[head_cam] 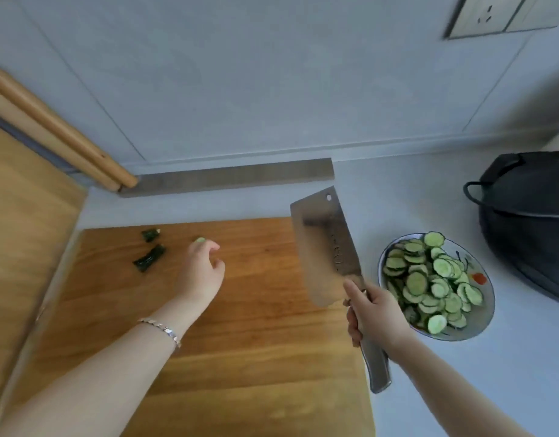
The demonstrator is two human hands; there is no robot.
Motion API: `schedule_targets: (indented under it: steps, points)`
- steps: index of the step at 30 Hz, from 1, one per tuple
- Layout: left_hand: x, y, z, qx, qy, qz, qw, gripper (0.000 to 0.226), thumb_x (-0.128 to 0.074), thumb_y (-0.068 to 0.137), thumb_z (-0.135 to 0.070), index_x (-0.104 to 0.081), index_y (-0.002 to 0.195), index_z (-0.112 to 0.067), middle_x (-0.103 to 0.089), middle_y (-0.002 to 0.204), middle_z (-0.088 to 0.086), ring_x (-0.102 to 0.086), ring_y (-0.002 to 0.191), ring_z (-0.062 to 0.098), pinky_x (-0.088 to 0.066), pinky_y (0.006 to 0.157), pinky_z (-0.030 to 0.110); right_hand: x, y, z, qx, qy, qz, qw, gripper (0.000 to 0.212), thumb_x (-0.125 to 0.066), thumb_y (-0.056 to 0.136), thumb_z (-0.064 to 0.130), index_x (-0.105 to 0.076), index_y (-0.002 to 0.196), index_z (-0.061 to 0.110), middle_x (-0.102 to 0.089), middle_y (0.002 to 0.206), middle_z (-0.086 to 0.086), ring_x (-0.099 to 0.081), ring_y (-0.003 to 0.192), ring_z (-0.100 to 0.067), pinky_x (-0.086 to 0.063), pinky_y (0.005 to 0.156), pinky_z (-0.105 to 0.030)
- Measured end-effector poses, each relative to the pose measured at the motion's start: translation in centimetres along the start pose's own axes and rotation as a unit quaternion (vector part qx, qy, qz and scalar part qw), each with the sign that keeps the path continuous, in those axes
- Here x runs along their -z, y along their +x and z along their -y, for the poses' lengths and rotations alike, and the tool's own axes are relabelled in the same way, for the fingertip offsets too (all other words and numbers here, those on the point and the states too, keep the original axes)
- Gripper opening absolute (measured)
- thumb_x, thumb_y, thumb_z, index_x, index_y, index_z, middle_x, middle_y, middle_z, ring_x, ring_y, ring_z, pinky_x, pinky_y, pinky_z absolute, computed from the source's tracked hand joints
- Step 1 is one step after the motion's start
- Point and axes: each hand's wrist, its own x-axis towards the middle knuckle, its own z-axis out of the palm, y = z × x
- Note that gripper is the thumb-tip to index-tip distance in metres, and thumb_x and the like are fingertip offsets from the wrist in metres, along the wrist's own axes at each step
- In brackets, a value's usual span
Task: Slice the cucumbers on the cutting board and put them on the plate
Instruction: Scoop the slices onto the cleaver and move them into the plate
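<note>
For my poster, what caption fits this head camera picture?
Right hand holds a cleaver by a plate of cucumber slices; left hand reaches for a cucumber bit on the cutting board.

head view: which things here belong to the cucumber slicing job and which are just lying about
Job: cleaver, held by the right hand; cutting board; plate of cucumber slices; cucumber ends on the board; small cucumber bit by the left hand.
Lying about: black bag; rolling pins; second wooden board; wall socket.
</note>
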Motion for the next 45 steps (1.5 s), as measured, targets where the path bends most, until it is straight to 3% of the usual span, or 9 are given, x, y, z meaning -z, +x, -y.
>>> schedule_targets:
  steps: [4,11,19,24,29,34,37,41,45]
  points:
    - [2.8,1.4,6.0,0.038,0.028,0.043,0.998,0.033,-0.055,0.088,-0.009,-0.052,0.121,-0.011,-0.047,0.124,0.006,-0.056,0.090,0.018,-0.048,0.074,0.030,-8.1,0.9,-0.1,-0.020,0.002,0.042,0.999,0.032,-0.049,0.097,0.026,-0.049,0.073,0.005,-0.046,0.045,-0.006,-0.043,0.035,-0.022,-0.044,0.041,-0.030]
    - [2.5,6.7,8.9,-0.007,-0.001,0.131,0.991,0.048,-0.060,0.086,-0.010,-0.044,0.130,-0.013,-0.041,0.130,0.007,-0.056,0.094,0.022,-0.049,0.085,0.036,-16.9,1.3,-1.1,-0.062,-0.022,0.044,0.997,0.034,-0.049,0.097,0.030,-0.047,0.073,0.006,-0.047,0.047,-0.007,-0.044,0.034,-0.021,-0.044,0.040,-0.028]
    - [1.3,8.0,8.1,-0.107,-0.016,0.193,0.975,0.019,-0.064,0.077,-0.012,-0.059,0.095,-0.014,-0.055,0.094,0.001,-0.055,0.086,0.019,-0.047,0.074,0.030,-19.7,0.7,-1.5,-0.082,0.007,0.032,0.996,0.032,-0.050,0.097,0.026,-0.046,0.074,0.005,-0.044,0.044,-0.006,-0.040,0.032,-0.019,-0.042,0.037,-0.027]
    - [1.3,6.1,4.8,-0.143,-0.019,0.186,0.972,0.022,-0.065,0.073,-0.022,-0.053,0.090,-0.016,-0.049,0.088,-0.003,-0.052,0.077,0.017,-0.045,0.067,0.030,-16.9,-0.7,-1.7,-0.060,0.003,0.028,0.998,0.032,-0.050,0.097,0.025,-0.045,0.073,0.005,-0.042,0.043,-0.004,-0.040,0.030,-0.018,-0.041,0.036,-0.026]
    - [-0.2,2.9,-3.1,-0.179,-0.084,0.162,0.967,0.022,-0.064,0.074,-0.020,-0.055,0.093,-0.016,-0.054,0.090,-0.002,-0.053,0.079,0.015,-0.042,0.060,0.021,-10.0,-2.6,-1.5,-0.010,-0.036,-0.066,0.997,0.033,-0.050,0.096,0.025,-0.049,0.072,0.002,-0.045,0.041,-0.006,-0.042,0.030,-0.020,-0.040,0.041,-0.028]
    - [-5.6,-2.0,-13.2,-0.236,-0.100,0.205,0.945,0.024,-0.063,0.078,-0.018,-0.054,0.099,-0.010,-0.053,0.099,0.004,-0.052,0.085,0.020,-0.042,0.066,0.025,0.6,-4.8,-2.5,0.009,-0.064,-0.198,0.978,0.041,-0.053,0.095,0.024,-0.049,0.077,-0.012,-0.046,0.038,-0.009,-0.043,0.029,-0.022,-0.037,0.041,-0.028]
    - [-9.4,-4.3,-18.6,-0.235,-0.080,0.236,0.939,0.028,-0.060,0.079,-0.016,-0.052,0.104,-0.006,-0.051,0.106,0.010,-0.052,0.095,0.027,-0.043,0.075,0.032,6.4,-6.0,-2.8,0.005,-0.080,-0.246,0.966,0.041,-0.053,0.094,0.026,-0.050,0.073,-0.010,-0.050,0.038,-0.008,-0.045,0.031,-0.018,-0.041,0.043,-0.028]
    - [-12.7,-5.8,-23.2,-0.248,-0.078,0.274,0.926,0.035,-0.057,0.081,-0.013,-0.050,0.115,-0.007,-0.050,0.118,0.012,-0.051,0.106,0.030,-0.042,0.079,0.032,11.6,-6.9,-3.5,0.006,-0.088,-0.270,0.959,0.038,-0.054,0.094,0.023,-0.053,0.079,-0.012,-0.050,0.038,-0.008,-0.044,0.029,-0.015,-0.039,0.037,-0.019]
    - [-12.9,-5.5,-23.1,-0.271,-0.061,0.231,0.933,0.037,-0.056,0.085,-0.018,-0.052,0.121,-0.010,-0.051,0.121,0.010,-0.051,0.108,0.027,-0.045,0.084,0.036,13.8,-6.5,-4.2,0.016,-0.080,-0.274,0.958,0.034,-0.056,0.093,0.021,-0.049,0.065,0.002,-0.049,0.036,-0.006,-0.043,0.029,-0.016,-0.037,0.034,-0.019]
